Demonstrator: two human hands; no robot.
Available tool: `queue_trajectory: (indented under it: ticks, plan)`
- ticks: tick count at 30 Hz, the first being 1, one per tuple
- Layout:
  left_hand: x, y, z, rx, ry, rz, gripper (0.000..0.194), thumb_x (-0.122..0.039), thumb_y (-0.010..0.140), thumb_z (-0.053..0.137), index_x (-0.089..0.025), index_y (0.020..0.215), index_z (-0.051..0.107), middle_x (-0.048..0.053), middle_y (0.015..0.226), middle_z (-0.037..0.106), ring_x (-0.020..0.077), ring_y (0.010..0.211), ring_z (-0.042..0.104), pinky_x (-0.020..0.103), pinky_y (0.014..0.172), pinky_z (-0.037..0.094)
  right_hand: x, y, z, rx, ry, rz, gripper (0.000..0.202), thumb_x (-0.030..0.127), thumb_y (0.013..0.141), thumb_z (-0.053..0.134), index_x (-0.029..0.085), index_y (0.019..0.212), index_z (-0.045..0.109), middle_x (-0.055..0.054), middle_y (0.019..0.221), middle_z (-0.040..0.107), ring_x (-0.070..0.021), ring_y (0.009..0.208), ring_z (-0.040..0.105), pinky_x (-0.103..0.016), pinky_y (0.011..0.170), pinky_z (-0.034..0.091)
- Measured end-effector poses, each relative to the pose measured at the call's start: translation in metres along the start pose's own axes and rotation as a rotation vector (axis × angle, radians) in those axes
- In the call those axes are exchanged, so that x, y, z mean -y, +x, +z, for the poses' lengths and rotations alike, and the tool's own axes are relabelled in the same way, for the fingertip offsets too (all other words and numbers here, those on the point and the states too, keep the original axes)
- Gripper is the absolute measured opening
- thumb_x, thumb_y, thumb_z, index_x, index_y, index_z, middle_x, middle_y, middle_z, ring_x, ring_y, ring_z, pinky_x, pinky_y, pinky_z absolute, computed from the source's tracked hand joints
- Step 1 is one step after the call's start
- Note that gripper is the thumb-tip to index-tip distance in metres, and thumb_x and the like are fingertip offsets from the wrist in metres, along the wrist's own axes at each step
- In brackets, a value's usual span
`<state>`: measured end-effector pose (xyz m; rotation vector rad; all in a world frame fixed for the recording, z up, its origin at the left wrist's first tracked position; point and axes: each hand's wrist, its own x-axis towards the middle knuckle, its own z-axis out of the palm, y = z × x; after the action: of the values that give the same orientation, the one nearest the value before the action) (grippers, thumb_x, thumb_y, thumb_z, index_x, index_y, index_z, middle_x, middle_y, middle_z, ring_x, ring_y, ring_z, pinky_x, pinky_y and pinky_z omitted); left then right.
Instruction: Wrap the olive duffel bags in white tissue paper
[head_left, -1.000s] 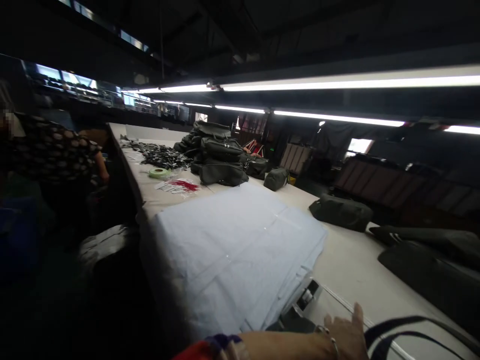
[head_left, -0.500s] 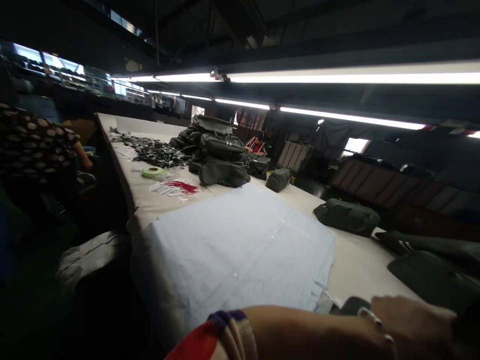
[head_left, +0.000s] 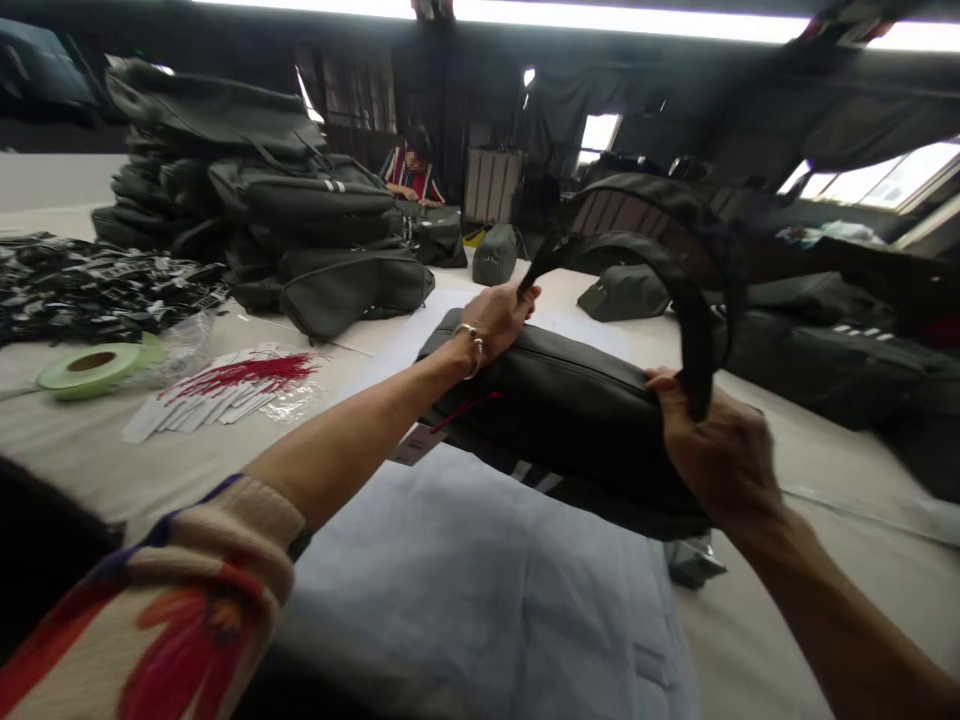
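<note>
A dark grey-green duffel bag (head_left: pixel 570 420) hangs just above a pale blue cloth (head_left: pixel 480 560), between my two hands. My left hand (head_left: pixel 499 322), with a bracelet at the wrist, is closed round one end of the looped black strap (head_left: pixel 694 330). Around the strap's other end, at the bag's right side, my right hand (head_left: pixel 716 445) is closed as well. From the bag's left end dangles a white hang tag (head_left: pixel 418 445) on a red string. Two light stripes mark the front of the bag, whose underside I cannot see.
White tags with red strings (head_left: pixel 225 385) lie at left, beside a roll of pale green tape (head_left: pixel 97 368). Behind them are a heap of black-and-white pieces (head_left: pixel 105 290) and piled dark bags (head_left: pixel 255 190). More bags (head_left: pixel 825 350) line the right. A person (head_left: pixel 414 175) sits beyond the table.
The view has swung right and closer to the table. The bag has come up over the cloth, and both hands now show on its strap; before, only one arm reached to the right.
</note>
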<state>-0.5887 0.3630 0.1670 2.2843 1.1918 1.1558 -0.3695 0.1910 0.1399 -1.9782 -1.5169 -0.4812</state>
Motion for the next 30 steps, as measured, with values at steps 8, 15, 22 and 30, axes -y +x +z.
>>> queue_trajectory:
  ticks: [8,15,22,30]
  plan:
    - [0.123,-0.046,0.003,0.078,0.158,-0.130,0.042,-0.045,0.097,0.036,-0.021,0.080,0.066,0.001,0.077,0.068,0.0179,0.071,0.059,0.027,0.065,0.038,0.054,-0.046,0.116,0.052,0.220,-0.072,0.037,0.044,0.097,0.042,0.020,0.095,0.069,-0.007,0.096,0.070,-0.0256,0.087,0.063,-0.036,0.078,0.045]
    - [0.135,-0.052,0.000,0.052,0.147,-0.140,0.044,-0.046,0.097,0.034,-0.021,0.080,0.065,0.002,0.077,0.067,0.0184,0.073,0.059,0.027,0.065,0.038,0.060,-0.038,0.130,0.056,0.235,-0.116,0.034,0.043,0.098,0.043,0.020,0.099,0.068,-0.008,0.100,0.070,-0.0263,0.094,0.062,-0.038,0.086,0.046]
    - [0.130,-0.044,-0.006,0.043,0.196,-0.127,0.043,-0.047,0.097,0.035,-0.022,0.081,0.065,0.001,0.078,0.068,0.0186,0.073,0.060,0.027,0.065,0.038,0.060,-0.036,0.131,0.039,0.276,-0.092,0.033,0.042,0.098,0.043,0.020,0.101,0.067,-0.008,0.102,0.069,-0.0266,0.096,0.062,-0.040,0.088,0.046]
    - [0.147,-0.052,0.009,0.154,0.133,-0.166,0.040,-0.041,0.099,0.033,-0.019,0.091,0.065,0.005,0.087,0.068,0.0200,0.082,0.061,0.030,0.074,0.043,0.060,-0.050,0.166,-0.059,0.232,-0.171,0.027,0.031,0.096,0.044,0.017,0.104,0.066,-0.011,0.093,0.069,-0.0271,0.091,0.063,-0.040,0.082,0.049]
